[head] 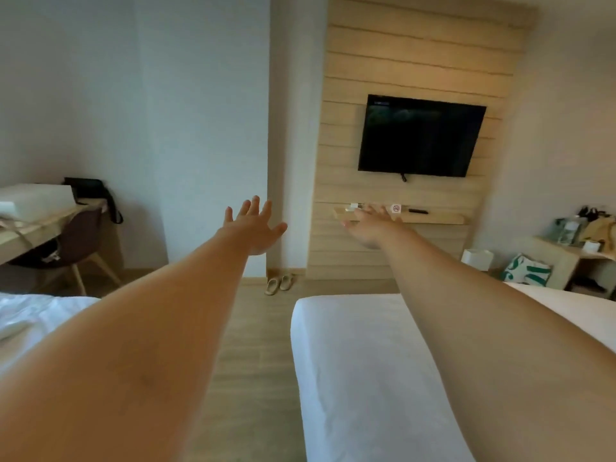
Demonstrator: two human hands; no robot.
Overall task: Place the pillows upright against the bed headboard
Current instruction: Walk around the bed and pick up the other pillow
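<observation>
Both arms stretch forward over the gap between two beds; left hand (255,228) and right hand (373,228) are spread wide, empty; no pillow is visible

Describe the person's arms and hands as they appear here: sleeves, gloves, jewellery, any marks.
Both arms are bare right up to the frame's edge, with no sleeve in view. The left hand and right hand wear no gloves, and no watch, bracelet or ring shows, though the right hand is blurred. The left forearm has a small darker mark.
</observation>
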